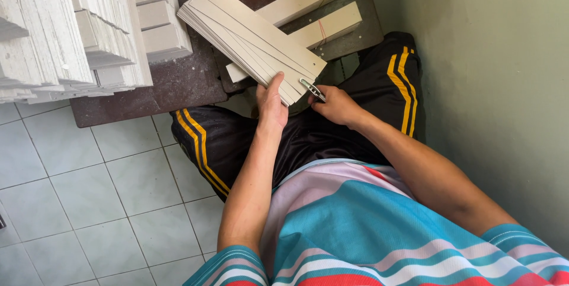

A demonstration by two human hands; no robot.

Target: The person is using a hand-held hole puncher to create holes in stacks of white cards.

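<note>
My left hand [271, 103] grips the near end of a fanned stack of long cream card strips [246, 38], thumb on top, holding it over the edge of a dark low table [178, 81]. My right hand [336, 105] holds a small metal tool [312, 90], possibly a punch or clip, against the corner of the stack. A small hole shows near that corner. I sit with black trousers with yellow stripes below the hands.
Two banded bundles of cream strips [308, 1] lie on the table behind the stack. Large piles of white strips [71, 25] fill the table's left side. A green wall [486, 84] stands close on the right; tiled floor [106, 203] lies to the left.
</note>
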